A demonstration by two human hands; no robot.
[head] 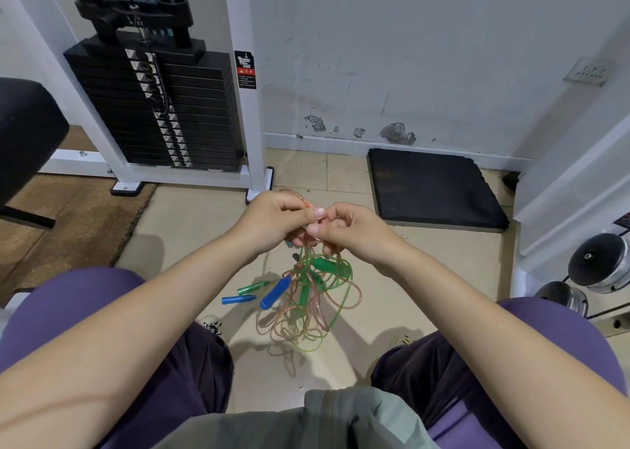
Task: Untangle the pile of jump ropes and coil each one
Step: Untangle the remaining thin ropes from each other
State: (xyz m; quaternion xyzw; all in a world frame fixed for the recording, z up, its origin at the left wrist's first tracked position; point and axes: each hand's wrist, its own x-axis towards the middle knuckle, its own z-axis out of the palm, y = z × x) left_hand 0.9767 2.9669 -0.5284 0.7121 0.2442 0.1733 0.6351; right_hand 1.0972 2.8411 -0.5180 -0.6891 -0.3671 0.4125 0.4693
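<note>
Two hands meet at the top of the tangle: your left hand (272, 218) and right hand (354, 230) are nearly touching, each with fingers curled and thumb pressed down, pinching strands of the jump ropes (306, 298) at the knot's upper end. So each grip is pinched onto cord, not spread.

Everything else hangs straight below your hands, in the air between your knees and above the floor (191, 230). Its long axis runs downward and slightly toward you. Green cord and orange-pink cord loop through each other; I can't tell which strand crosses over which. Blue handles (274, 293) and a green handle (254, 287) dangle on the left side of the bundle, nearer your left hand, so that hand looks better placed to reach down for a handle while the right keeps the top.

No surface carries the ropes; beneath them is pale tiled floor. A weight stack (160, 107) in a white frame stands ahead on the left, a black mat (433, 189) lies against the scuffed wall, and dumbbells (596, 264) sit at far right.
</note>
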